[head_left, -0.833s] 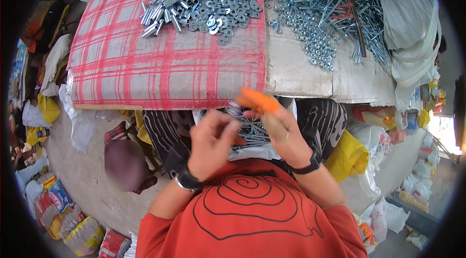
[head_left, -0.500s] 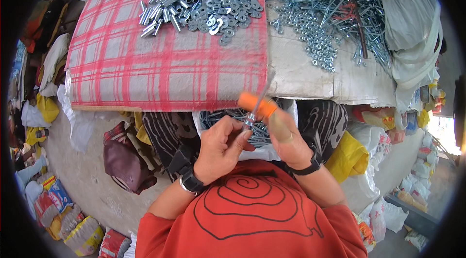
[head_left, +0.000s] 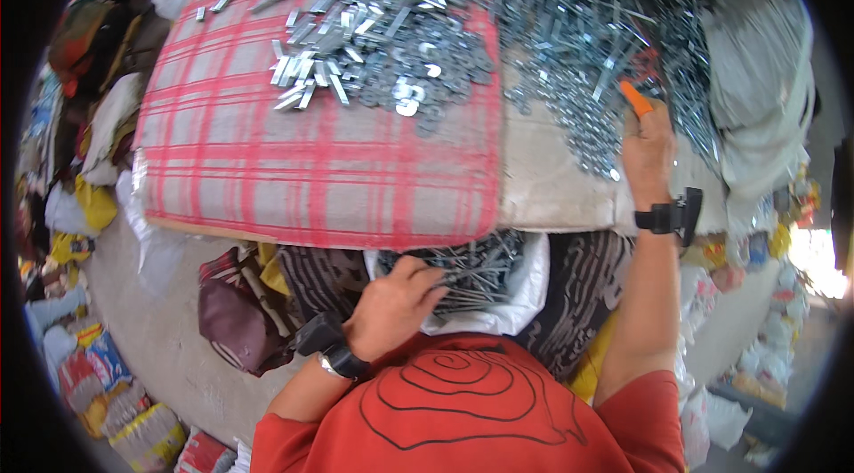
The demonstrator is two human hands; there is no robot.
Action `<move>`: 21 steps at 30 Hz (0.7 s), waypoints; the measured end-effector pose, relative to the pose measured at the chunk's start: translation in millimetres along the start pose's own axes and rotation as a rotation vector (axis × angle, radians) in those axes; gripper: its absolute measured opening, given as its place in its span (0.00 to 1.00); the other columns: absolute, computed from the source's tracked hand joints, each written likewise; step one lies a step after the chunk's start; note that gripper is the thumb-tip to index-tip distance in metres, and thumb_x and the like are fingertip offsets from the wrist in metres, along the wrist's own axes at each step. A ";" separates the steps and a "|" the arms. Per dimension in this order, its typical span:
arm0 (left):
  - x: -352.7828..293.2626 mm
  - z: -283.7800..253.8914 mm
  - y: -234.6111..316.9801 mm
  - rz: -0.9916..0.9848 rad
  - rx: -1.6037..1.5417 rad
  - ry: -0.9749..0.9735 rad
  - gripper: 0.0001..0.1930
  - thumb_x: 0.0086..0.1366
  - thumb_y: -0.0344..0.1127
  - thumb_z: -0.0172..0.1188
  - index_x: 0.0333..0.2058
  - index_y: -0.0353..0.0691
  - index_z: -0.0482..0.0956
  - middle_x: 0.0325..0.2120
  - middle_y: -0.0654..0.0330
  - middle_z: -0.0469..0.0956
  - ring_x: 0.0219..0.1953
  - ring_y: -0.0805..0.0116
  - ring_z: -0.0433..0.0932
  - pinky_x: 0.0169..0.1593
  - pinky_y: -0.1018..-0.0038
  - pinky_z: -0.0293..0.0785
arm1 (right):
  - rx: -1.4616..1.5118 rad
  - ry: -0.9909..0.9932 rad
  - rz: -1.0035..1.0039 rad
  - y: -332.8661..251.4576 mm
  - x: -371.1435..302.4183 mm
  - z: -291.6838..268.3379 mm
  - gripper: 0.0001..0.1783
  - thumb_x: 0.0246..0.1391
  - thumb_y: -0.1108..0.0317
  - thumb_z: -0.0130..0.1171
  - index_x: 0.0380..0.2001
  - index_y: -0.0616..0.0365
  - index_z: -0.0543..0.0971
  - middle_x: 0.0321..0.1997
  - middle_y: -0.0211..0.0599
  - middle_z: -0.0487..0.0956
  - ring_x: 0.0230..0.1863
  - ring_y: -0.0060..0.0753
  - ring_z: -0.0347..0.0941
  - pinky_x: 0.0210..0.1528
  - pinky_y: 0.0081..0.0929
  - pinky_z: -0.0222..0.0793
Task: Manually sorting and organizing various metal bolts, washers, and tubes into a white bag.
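Observation:
My left hand [head_left: 397, 304] hovers at the near left rim of a white sack-lined container [head_left: 525, 299] in my lap, its fingers loosely curled and apart, with nothing visible in them. Inside lie many long metal bolts [head_left: 471, 273]. Stretched forward over the right half of the table, my right hand [head_left: 649, 153] is at the edge of a heap of long bolts [head_left: 614, 1]. An orange cover [head_left: 635, 99] sits on one of its outstretched fingers. Beside that hand spread small hex nuts [head_left: 569, 121]. Motion blurs the fingertips.
On the red-checked cloth [head_left: 311, 170] lie metal sleeves [head_left: 311, 72] and flat washers [head_left: 427, 72]. Grey-white sheeting [head_left: 756, 72] hangs at the table's right. A dark maroon bag [head_left: 240, 322] rests on the floor at left, with several filled packages farther out.
My hands have parted. The right hand moved from the bolt with hardware above my lap to the bolt heap. That piece no longer shows in my left hand, which stays by the container.

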State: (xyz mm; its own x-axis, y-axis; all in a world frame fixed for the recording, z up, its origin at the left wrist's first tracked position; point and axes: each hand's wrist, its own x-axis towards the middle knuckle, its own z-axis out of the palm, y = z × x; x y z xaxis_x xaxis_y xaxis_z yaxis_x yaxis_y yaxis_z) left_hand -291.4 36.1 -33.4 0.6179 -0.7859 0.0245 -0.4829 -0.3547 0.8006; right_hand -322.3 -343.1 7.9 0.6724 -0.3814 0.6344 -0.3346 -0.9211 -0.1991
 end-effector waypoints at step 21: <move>129.6 -129.9 -69.9 -0.130 0.626 0.599 0.15 0.56 0.38 0.67 0.37 0.33 0.79 0.31 0.49 0.73 0.38 0.49 0.74 0.43 0.58 0.70 | 0.987 0.195 0.375 -46.0 -26.6 -34.5 0.12 0.59 0.79 0.53 0.46 0.64 0.78 0.39 0.37 0.81 0.36 0.27 0.77 0.39 0.24 0.70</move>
State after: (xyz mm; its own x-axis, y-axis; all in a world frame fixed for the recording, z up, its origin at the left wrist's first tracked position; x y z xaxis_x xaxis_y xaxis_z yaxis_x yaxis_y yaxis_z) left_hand -96.9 24.8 -8.4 0.8289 -0.3836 0.4072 -0.5290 -0.7741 0.3478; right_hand -347.6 -287.8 25.9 0.4915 -0.7141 0.4985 0.2428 -0.4374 -0.8659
